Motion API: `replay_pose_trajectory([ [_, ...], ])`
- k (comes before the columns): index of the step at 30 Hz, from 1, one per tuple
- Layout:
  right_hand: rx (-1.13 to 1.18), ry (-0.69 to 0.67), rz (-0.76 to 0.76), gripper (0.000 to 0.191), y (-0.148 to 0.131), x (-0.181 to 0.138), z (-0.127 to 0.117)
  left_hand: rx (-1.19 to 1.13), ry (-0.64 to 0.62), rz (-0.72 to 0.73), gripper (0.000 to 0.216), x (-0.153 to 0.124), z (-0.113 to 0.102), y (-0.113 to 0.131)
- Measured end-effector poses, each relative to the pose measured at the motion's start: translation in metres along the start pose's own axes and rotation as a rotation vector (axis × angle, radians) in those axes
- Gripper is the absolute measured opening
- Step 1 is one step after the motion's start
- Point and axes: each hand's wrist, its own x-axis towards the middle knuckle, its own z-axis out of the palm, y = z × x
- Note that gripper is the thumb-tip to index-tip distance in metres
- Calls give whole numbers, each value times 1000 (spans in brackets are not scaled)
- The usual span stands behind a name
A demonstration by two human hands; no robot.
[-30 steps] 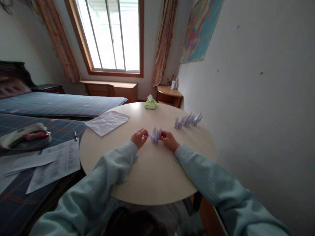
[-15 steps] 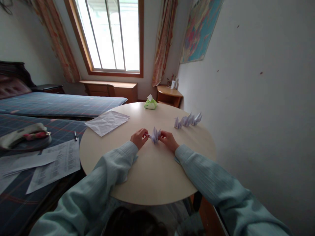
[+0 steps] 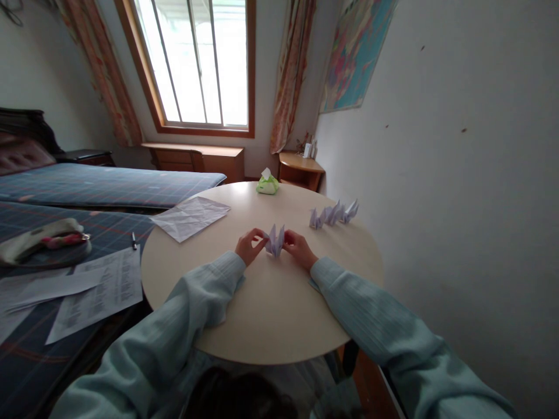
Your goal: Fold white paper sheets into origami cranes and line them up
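Note:
A small folded piece of pale lilac paper stands on the round beige table, pinched from both sides. My left hand grips its left end with closed fingers. My right hand grips its right end the same way. Both forearms in light blue-green sleeves rest on the tabletop. A row of finished lilac paper figures sits to the right, beyond my right hand.
A creased white sheet lies at the table's left rim. A green tissue pack stands at the far edge. A bed with printed papers, a pen and a pouch borders the left. A wall is close on the right.
Both hands have drawn closer together around the folded paper, and my left fingers have slid right onto it. The paper stands slightly more upright.

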Motion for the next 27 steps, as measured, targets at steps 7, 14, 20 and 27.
replay_pose_trajectory([
  [7, 358, -149, 71, 26, 0, 0, 5, -198, -5, -179, 14, -1, 5, -1],
  [14, 193, 26, 60, 28, 1, 1, 1, -132, 67, -185, 12, 0, 5, 1],
  [20, 186, 31, 57, 27, 4, 2, 0, -144, 15, -134, 13, -1, 6, 1],
  [27, 245, 20, 27, 23, 1, 0, -1, -29, 55, 14, 5, 1, 1, 1],
])
